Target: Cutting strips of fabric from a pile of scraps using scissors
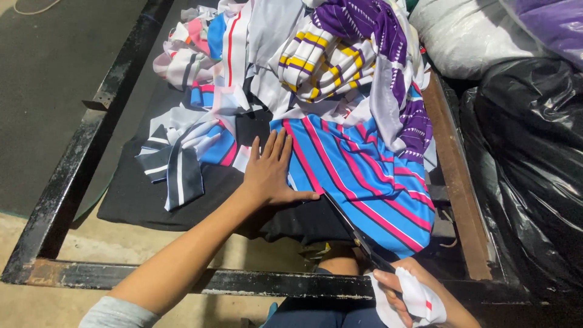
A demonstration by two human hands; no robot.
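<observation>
Striped cloth (364, 176), blue with pink lines, lies over a black mat (146, 197) on the metal frame (67, 182). Left hand (270, 173) presses flat on the cloth's left edge, fingers close together, pinning it taut for the scissors (352, 231). Right hand (407, 297), below the cloth, grips their handles, apparently through a white rag (422, 300). Scraps (176, 161) lie left of the cloth.

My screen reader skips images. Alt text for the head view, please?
A left hand presses flat on blue, pink-striped fabric while the right hand works scissors along its edge. More striped scraps lie heaped on the black-framed table.
</observation>
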